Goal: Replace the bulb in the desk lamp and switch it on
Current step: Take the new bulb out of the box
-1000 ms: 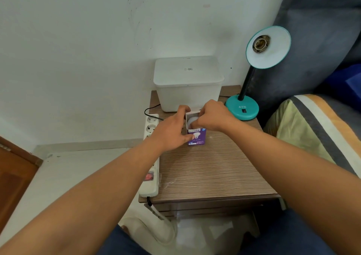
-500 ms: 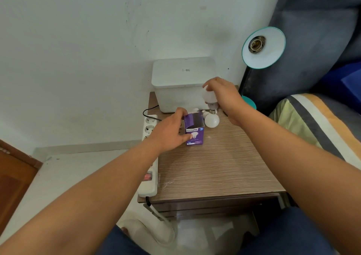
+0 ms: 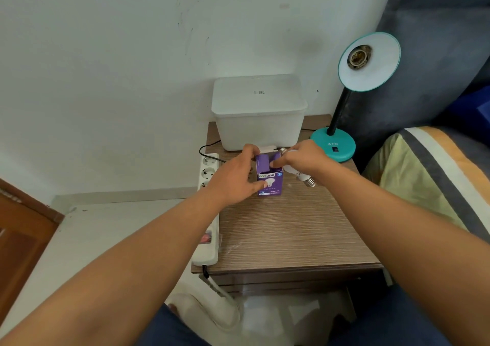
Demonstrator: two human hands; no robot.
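Note:
A teal desk lamp [image 3: 332, 146] stands at the table's back right, its shade [image 3: 371, 75] tipped towards me and its socket [image 3: 359, 57] bare. A purple bulb box [image 3: 270, 182] stands upright mid-table. My left hand [image 3: 236, 178] grips its left side. My right hand [image 3: 305, 160] cups a white bulb [image 3: 291, 171], whose screw base [image 3: 309, 182] pokes out under the wrist, while the forefinger rests on the box's top flap. A second bulb's screw base [image 3: 283, 150] shows behind that hand.
A white lidded plastic bin [image 3: 258, 112] sits at the back of the wooden bedside table [image 3: 291, 234]. A white power strip [image 3: 208, 205] lies along the table's left edge. A striped pillow [image 3: 429, 176] and a dark headboard stand to the right.
My right hand, which had lifted a bulb out of the box towards the bin, has come back down to the box top. The box's flap is now partly folded over.

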